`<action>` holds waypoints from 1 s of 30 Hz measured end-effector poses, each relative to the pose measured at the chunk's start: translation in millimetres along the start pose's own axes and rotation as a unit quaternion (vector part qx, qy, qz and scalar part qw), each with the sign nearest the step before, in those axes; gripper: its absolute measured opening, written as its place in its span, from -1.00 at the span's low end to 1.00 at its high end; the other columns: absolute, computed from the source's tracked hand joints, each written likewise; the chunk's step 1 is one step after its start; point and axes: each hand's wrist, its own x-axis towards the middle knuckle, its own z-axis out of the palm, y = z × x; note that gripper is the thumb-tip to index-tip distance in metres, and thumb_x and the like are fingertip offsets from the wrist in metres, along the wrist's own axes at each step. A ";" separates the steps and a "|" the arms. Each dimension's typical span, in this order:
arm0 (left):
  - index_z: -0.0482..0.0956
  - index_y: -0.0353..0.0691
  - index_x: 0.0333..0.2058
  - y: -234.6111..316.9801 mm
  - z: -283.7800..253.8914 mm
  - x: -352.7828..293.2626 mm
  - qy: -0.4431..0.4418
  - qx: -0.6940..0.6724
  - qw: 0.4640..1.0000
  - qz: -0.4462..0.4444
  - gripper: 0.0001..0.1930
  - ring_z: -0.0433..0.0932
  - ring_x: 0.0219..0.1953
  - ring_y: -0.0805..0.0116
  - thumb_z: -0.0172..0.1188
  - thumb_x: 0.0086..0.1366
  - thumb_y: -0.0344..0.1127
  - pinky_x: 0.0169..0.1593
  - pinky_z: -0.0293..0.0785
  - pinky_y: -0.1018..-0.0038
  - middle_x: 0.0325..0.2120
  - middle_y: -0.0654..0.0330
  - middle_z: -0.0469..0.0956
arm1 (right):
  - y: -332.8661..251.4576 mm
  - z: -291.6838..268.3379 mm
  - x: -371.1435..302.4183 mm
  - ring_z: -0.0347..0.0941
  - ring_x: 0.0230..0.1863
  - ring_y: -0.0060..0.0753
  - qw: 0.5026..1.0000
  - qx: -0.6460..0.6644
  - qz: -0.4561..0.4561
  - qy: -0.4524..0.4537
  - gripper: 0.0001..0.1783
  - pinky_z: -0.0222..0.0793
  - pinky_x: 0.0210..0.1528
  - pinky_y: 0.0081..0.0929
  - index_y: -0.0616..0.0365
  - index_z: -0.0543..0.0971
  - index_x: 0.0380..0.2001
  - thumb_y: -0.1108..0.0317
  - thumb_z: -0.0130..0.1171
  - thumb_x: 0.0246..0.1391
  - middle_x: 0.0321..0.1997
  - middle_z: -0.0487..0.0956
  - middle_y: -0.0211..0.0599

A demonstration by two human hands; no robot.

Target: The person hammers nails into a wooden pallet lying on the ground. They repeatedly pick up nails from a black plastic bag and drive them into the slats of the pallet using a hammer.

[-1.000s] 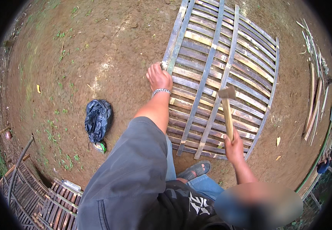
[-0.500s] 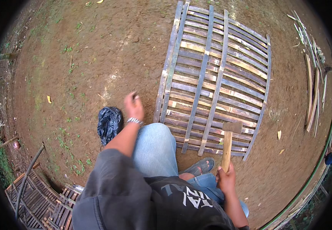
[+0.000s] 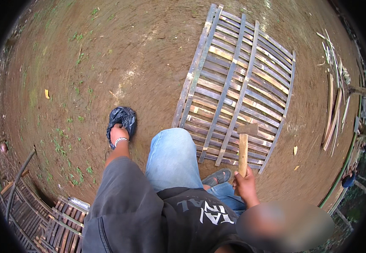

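My left hand (image 3: pixel 119 134) reaches into the mouth of a black plastic bag (image 3: pixel 126 117) lying on the ground left of my bent knee. Its fingertips are hidden inside the bag, and whatever they may touch cannot be seen. In my right hand (image 3: pixel 245 184) is a hammer (image 3: pixel 243 152), gripped low on its pale wooden handle. The hammer's blocky head points up and away from me, and in the picture it overlaps the near right part of a slatted panel (image 3: pixel 233 64). That panel, made of dark and pale strips crossed by longer ones, lies flat on the dirt.
Loose strips and thin sticks (image 3: pixel 330 114) lie on the ground to the far right. At the lower left stands a slatted wooden structure (image 3: pixel 62 219) with a pole (image 3: pixel 20 177) beside it. My sandalled foot (image 3: pixel 217 178) is close to the panel's near edge.
My left hand has moved down and left, from above the ground near my knee into the black bag. My right hand still holds the hammer; the whole view has shifted slightly.
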 end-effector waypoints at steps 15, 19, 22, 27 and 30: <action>0.67 -0.04 -0.08 -11.7 -2.9 -5.7 0.001 0.019 0.998 0.054 -0.73 0.60 0.00 -0.01 0.25 0.29 -0.14 0.05 0.53 0.16 -0.07 0.04 0.62 | -19.2 25.6 -1.1 0.39 -0.64 -0.58 0.997 -0.071 -0.003 -0.011 -0.50 0.35 -0.62 -0.53 0.22 0.37 0.21 0.49 0.20 0.22 -0.53 0.48 -0.42; 0.59 0.07 0.10 -18.1 -6.4 -21.4 0.147 -0.007 0.967 0.208 -0.51 0.38 0.25 -0.07 0.36 0.21 0.00 0.32 0.21 0.00 0.18 -0.04 0.43 | -15.8 32.3 1.9 0.38 -0.66 -0.58 0.999 -0.049 -0.001 -0.003 -0.51 0.35 -0.63 -0.52 0.23 0.38 0.19 0.50 0.20 0.21 -0.54 0.47 -0.42; 0.51 0.19 0.20 14.0 -34.8 -29.8 0.212 0.008 0.930 0.301 -0.28 0.16 0.38 -0.08 0.48 0.03 0.11 0.36 -0.01 -0.24 0.31 -0.05 0.23 | -11.0 34.7 3.5 0.38 -0.67 -0.58 0.999 -0.043 0.000 0.000 -0.54 0.36 -0.64 -0.52 0.23 0.38 0.17 0.51 0.19 0.21 -0.55 0.46 -0.42; 0.55 0.10 0.15 34.3 -31.1 17.5 0.107 0.042 0.980 0.165 -0.29 0.19 0.38 -0.06 0.53 -0.01 0.03 0.37 0.09 -0.14 0.34 -0.03 0.24 | -11.3 38.5 4.7 0.38 -0.66 -0.60 0.999 -0.037 0.017 -0.010 -0.60 0.36 -0.64 -0.54 0.22 0.40 0.11 0.51 0.19 0.21 -0.54 0.46 -0.43; 0.61 -0.16 -0.08 8.1 -4.3 48.2 0.059 -0.107 0.971 0.205 -0.63 0.46 0.14 -0.08 0.38 0.10 -0.31 0.23 0.37 0.15 0.04 -0.09 0.52 | -4.5 39.5 10.5 0.38 -0.64 -0.60 0.999 -0.040 0.030 -0.004 -0.61 0.40 -0.62 -0.53 0.20 0.41 0.10 0.49 0.20 0.22 -0.52 0.46 -0.42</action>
